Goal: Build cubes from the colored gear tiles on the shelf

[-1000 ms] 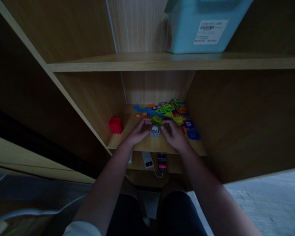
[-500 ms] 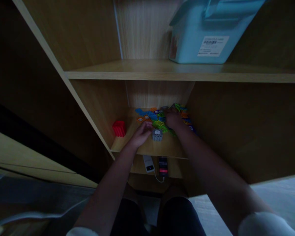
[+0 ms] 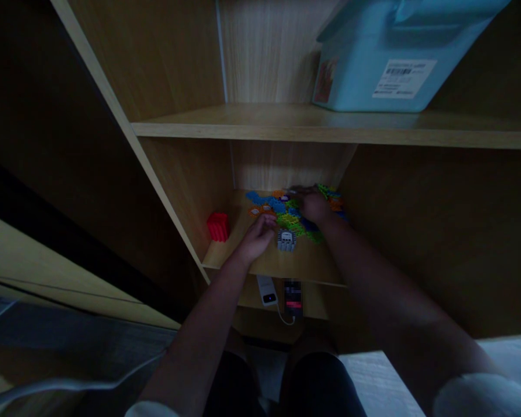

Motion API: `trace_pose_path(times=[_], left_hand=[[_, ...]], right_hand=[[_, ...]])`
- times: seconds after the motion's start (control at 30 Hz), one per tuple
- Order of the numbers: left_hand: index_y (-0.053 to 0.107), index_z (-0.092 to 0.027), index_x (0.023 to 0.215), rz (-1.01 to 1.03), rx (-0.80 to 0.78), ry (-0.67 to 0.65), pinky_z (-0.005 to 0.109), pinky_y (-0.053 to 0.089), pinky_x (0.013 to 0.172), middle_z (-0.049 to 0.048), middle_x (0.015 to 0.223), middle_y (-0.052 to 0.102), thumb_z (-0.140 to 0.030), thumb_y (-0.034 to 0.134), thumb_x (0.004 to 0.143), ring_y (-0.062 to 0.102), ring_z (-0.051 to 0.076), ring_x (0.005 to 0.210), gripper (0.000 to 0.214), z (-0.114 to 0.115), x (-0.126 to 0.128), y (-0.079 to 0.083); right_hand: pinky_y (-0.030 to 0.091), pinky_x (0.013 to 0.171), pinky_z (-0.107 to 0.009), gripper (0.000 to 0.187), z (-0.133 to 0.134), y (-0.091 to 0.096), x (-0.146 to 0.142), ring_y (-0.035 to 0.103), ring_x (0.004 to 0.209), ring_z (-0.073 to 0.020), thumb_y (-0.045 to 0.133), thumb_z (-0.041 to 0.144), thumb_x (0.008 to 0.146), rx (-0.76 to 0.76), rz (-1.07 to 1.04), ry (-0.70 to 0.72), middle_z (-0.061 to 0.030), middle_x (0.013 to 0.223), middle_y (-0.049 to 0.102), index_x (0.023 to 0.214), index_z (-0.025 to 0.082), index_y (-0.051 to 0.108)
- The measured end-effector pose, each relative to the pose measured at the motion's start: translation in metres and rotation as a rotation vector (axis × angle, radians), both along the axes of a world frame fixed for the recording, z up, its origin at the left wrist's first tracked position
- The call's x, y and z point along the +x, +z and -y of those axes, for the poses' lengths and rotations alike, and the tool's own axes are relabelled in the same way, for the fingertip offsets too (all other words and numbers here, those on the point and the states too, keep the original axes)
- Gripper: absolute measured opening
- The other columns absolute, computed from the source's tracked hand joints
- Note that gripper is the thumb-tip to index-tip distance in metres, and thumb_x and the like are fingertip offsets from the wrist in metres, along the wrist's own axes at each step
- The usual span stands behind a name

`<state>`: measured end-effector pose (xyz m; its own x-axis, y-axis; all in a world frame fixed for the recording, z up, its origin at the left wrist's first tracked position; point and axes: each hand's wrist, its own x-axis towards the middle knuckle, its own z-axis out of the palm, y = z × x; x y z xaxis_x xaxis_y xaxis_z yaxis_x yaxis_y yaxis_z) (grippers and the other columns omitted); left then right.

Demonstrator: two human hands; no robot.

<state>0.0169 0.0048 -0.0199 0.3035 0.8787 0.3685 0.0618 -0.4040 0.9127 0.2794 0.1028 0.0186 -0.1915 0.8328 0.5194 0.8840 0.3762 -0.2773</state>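
Grey block (image 3: 286, 239): small toothed piece, squat with no clear long axis, pale face turned toward the wearer, resting near the lower shelf (image 3: 269, 263) front edge. Left hand (image 3: 257, 238): just left of the block, fingers curled, touching or about to; cannot tell if it grips. Right hand (image 3: 313, 205): behind the block, on the coloured pile (image 3: 293, 211), grip hidden. Red block (image 3: 217, 226): far left, apart. Most pieces lie loose; assembly looks barely begun.

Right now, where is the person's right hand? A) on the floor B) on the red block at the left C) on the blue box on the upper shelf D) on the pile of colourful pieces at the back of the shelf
D: the right hand rests on the pile of colourful pieces, far back on the lower shelf.
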Motion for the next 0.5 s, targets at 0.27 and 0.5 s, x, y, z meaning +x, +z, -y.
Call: trace_pose_path(times=[0.27,0.5], left_hand=[[0.061,-0.021,0.12,-0.052,0.1,0.117,0.046,0.051,0.112,0.0073,0.115,0.069,-0.008,0.06,0.084,0.066,0.024,0.115,0.038,0.007,0.001,0.011],[0.064,-0.026,0.093,-0.106,0.384,0.341,0.045,0.053,0.093,0.0073,0.092,0.068,-0.033,0.059,0.101,0.064,0.026,0.096,0.012,0.098,0.011,0.027]], right_hand=[[0.062,0.1,-0.049,0.032,0.074,-0.014,0.0,0.079,0.102,-0.0312,0.067,0.046,0.094,0.144,-0.662,-0.093,-0.0108,0.11,0.085,0.102,0.021,0.085],[0.064,0.088,-0.045,0.042,0.138,-0.029,-0.003,0.08,0.088,-0.0299,0.08,0.062,0.085,0.09,-0.912,-0.168,-0.0091,0.095,0.086,0.092,0.021,0.085]])
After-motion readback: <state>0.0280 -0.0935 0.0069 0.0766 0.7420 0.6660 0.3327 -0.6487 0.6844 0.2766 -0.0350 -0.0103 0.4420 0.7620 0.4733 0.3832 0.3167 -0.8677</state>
